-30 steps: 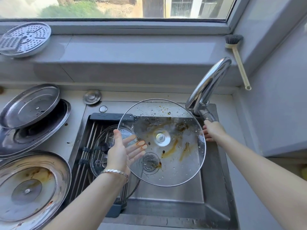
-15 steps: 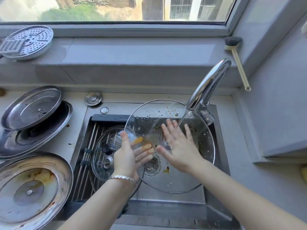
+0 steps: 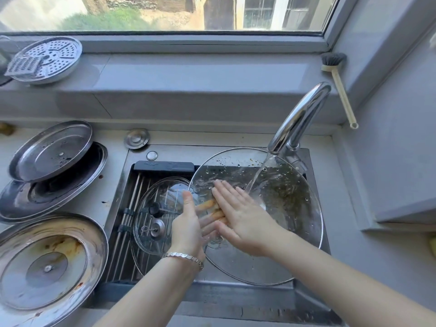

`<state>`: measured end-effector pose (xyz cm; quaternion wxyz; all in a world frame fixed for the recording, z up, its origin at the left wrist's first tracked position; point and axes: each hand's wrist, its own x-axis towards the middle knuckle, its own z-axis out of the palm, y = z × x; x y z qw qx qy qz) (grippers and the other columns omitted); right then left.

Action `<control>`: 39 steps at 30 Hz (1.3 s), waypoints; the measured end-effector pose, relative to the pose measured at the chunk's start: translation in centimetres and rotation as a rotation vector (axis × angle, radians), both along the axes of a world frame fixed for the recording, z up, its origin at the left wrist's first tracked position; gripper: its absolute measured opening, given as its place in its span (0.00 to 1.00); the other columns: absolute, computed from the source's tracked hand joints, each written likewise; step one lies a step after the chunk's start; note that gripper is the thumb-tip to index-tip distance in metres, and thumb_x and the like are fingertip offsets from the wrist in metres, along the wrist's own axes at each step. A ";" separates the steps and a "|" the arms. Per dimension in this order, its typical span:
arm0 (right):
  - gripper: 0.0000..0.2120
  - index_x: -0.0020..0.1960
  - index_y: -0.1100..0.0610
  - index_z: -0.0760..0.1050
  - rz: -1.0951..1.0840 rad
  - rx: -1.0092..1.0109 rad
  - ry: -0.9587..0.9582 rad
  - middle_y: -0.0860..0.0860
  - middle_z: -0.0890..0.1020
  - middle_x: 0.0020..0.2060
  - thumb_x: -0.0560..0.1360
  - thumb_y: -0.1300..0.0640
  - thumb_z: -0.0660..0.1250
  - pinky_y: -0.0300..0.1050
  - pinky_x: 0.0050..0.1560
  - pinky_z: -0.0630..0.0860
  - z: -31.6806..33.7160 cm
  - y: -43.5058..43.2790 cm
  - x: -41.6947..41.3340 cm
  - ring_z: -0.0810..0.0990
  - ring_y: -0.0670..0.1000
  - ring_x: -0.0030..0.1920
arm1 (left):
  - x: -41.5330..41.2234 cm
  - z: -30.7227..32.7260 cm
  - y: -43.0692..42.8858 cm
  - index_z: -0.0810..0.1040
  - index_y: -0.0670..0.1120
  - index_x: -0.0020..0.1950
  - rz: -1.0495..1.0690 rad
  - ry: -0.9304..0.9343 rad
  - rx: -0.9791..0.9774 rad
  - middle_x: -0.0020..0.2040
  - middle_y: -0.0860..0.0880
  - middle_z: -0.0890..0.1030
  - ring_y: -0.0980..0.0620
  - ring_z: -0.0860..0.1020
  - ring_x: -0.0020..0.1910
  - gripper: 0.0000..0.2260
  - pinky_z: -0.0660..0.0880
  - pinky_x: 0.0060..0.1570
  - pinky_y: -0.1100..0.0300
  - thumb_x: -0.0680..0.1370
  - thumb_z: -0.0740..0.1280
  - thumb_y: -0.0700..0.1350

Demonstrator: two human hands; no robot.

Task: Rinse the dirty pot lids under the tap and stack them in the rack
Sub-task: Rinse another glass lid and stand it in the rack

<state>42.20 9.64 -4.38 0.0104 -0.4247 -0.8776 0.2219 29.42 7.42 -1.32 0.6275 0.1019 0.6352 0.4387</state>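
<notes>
A large glass lid (image 3: 290,208) with brown food streaks is held tilted over the sink under the running tap (image 3: 299,121). My left hand (image 3: 188,223) supports it from beneath at its left rim, thumb over the edge and straight fingers showing through the glass. My right hand (image 3: 240,215) lies flat on the lid's inner face with fingers spread. Water streams onto the glass just right of my right fingers. A smaller glass lid (image 3: 153,223) with a black knob lies on the roll-up rack (image 3: 128,223) over the sink's left half.
On the counter to the left lie a large stained steel lid (image 3: 47,263) and two more steel lids (image 3: 50,152) stacked behind it. A perforated steamer plate (image 3: 47,59) sits on the windowsill. A dish brush (image 3: 337,83) leans in the right corner.
My right hand left the tap handle and came onto the lid's inner face; water now runs. The lid has shifted right under the stream and the brown streaks have thinned.
</notes>
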 end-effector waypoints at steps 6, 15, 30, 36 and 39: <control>0.34 0.74 0.55 0.31 -0.168 -0.075 -0.080 0.49 0.29 0.69 0.76 0.38 0.37 0.46 0.74 0.33 0.5 1.7 -1.2 0.30 0.46 0.72 | 0.6 0.7 -0.5 0.79 0.39 0.47 0.000 -0.030 -0.022 0.28 0.46 0.83 0.51 0.82 0.26 0.27 0.77 0.25 0.60 0.79 0.52 0.60; 0.37 0.75 0.55 0.33 -0.114 -0.085 -0.036 0.49 0.31 0.72 0.71 0.38 0.33 0.44 0.73 0.32 0.7 1.8 -2.4 0.29 0.45 0.71 | 0.5 0.5 -0.8 0.77 0.38 0.45 0.023 0.008 -0.055 0.30 0.43 0.82 0.49 0.81 0.25 0.26 0.77 0.21 0.61 0.78 0.54 0.60; 0.32 0.74 0.57 0.31 -0.458 -0.021 -0.117 0.52 0.33 0.73 0.79 0.42 0.40 0.44 0.71 0.31 -1.1 3.7 1.1 0.32 0.48 0.73 | -0.6 0.5 -1.4 0.78 0.38 0.48 0.042 0.072 0.010 0.39 0.36 0.82 0.47 0.82 0.28 0.28 0.79 0.27 0.59 0.78 0.51 0.60; 0.38 0.71 0.56 0.27 -0.584 -0.096 -0.111 0.52 0.29 0.72 0.67 0.36 0.27 0.44 0.71 0.30 -2.6 -1.3 3.1 0.27 0.48 0.71 | -1.8 0.5 -0.7 0.78 0.36 0.52 0.133 0.184 0.089 0.40 0.39 0.83 0.50 0.83 0.30 0.29 0.81 0.29 0.59 0.78 0.52 0.60; 0.38 0.69 0.56 0.26 -0.573 -0.124 -0.117 0.52 0.28 0.71 0.67 0.36 0.27 0.46 0.73 0.32 -2.6 -3.2 2.4 0.28 0.49 0.72 | -1.8 0.6 -0.5 0.77 0.36 0.54 0.148 0.187 0.098 0.41 0.39 0.82 0.51 0.83 0.29 0.29 0.80 0.30 0.59 0.79 0.52 0.60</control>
